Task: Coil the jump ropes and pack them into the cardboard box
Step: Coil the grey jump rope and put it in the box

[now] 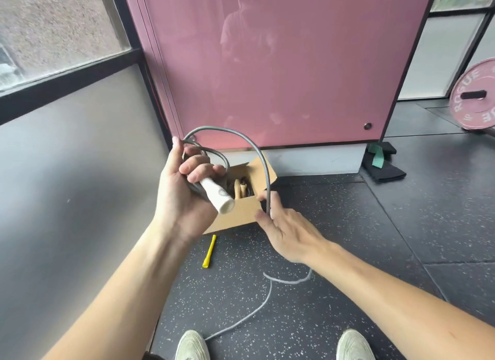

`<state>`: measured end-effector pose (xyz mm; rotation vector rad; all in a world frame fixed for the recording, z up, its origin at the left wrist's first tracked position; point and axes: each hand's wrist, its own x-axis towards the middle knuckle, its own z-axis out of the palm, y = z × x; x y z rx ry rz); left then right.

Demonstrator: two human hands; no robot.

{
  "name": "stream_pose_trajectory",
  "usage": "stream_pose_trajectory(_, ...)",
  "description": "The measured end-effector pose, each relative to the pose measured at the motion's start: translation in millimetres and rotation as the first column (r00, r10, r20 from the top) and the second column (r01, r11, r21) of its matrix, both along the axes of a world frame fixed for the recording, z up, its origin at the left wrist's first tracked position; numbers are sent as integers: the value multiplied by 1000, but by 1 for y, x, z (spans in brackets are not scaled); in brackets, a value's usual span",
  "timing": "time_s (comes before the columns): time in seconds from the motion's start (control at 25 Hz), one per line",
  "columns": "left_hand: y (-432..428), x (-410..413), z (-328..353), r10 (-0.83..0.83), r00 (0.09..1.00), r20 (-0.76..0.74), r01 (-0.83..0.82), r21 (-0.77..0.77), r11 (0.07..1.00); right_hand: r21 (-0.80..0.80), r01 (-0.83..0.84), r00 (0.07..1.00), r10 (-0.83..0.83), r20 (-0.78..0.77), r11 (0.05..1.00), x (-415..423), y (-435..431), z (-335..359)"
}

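The scene is seen through a single wide-angle camera worn on the head, aimed forward and steeply down. Both forearms are taken in from the lower corners, and the left hand (pixel 184 199) and right hand (pixel 284 225), with the jump rope (pixel 263 166) between them, are held close to the lens near mid-frame. The cardboard box (pixel 241 212) is seen just beyond, on the floor (pixel 348 252). The shoes (pixel 191 345) are caught at the bottom edge, and a pink panel (pixel 294 65) is faced ahead.

I see a grey jump rope (pixel 263 166), white handle (pixel 217 196), tan cardboard box (pixel 235 212), yellow handle (pixel 209 251), white-speckled black floor (pixel 294 319), pink wall panel (pixel 281 65).
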<state>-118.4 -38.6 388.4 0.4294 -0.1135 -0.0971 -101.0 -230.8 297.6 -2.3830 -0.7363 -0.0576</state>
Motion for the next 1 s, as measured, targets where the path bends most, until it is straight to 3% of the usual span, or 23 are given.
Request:
stream_pose_trajectory(0.08, 6, 0, -2, 19, 998, -60, -15, 62, 998, 185, 80, 981, -44, -191, 979, 0, 5, 2)
stream_pose_trajectory(0.16, -1, -2, -6, 16, 985, -171, 26, 236, 971, 426, 265, 949, -156, -274, 865, 9, 5, 10)
stream_pose_trajectory(0.24, -19, -8, -11, 40, 958, -283, 110, 493, 863, 572, 355, 935, -275, -225, 739, 20, 2, 21)
stream_pose_trajectory(0.28, -29, -12, -13, 39, 951, -305, 162, 605, 780, 598, 331, 941, -301, -154, 730, 22, 1, 25)
stream_pose_trajectory(0.36, -43, -19, -12, -19, 956, -292, 228, 701, 676, 563, 266, 948, -319, -4, 783, 23, 1, 30)
stream_pose_trajectory(0.4, -46, -21, -10, -67, 964, -257, 230, 683, 693, 524, 252, 944, -326, 53, 813, 24, 2, 31)
stream_pose_trajectory(0.48, -45, -21, -4, -182, 974, -136, 227, 536, 813, 350, 238, 954, -286, 91, 906, 26, 6, 26)
stream_pose_trajectory(0.56, -44, -19, -1, -197, 980, 39, 170, 360, 917, 99, 128, 990, -121, -70, 987, 18, 19, 15)
stream_pose_trajectory(0.64, -43, -8, -3, -26, 989, 146, -13, 261, 965, -19, -61, 965, 54, -255, 998, -3, 38, 6)
stream_pose_trajectory(0.68, -40, -2, -5, 105, 981, 166, -152, 307, 940, -18, -122, 954, 112, -277, 992, -15, 45, 7)
stream_pose_trajectory(0.72, -31, 7, -8, 232, 952, 200, -296, 415, 860, -5, -147, 955, 140, -263, 989, -22, 48, 10)
stream_pose_trajectory(0.76, -19, 16, -12, 334, 906, 262, -424, 552, 718, 21, -131, 965, 132, -226, 991, -23, 45, 17)
stream_pose_trajectory(0.8, -4, 25, -20, 376, 855, 357, -512, 696, 504, 55, -87, 984, 95, -154, 995, -20, 37, 25)
stream_pose_trajectory(0.84, 9, 30, -27, 322, 833, 449, -526, 823, 213, 83, -36, 998, 40, -50, 996, -17, 28, 34)
stream_pose_trajectory(0.88, 17, 31, -35, 210, 859, 466, -457, 885, -91, 111, 17, 997, -25, 67, 994, -11, 18, 41)
stream_pose_trajectory(0.92, 18, 29, -42, 98, 923, 371, -328, 895, -303, 127, 66, 978, -89, 188, 990, -6, 8, 48)
stream_pose_trajectory(0.96, 10, 23, -46, 4, 983, 182, -167, 910, -380, 125, 124, 939, -157, 305, 984, -1, 0, 51)
stream_pose_trajectory(1.0, -2, 13, -48, -102, 993, -52, 15, 943, -332, 120, 189, 896, -221, 386, 975, 3, -6, 54)
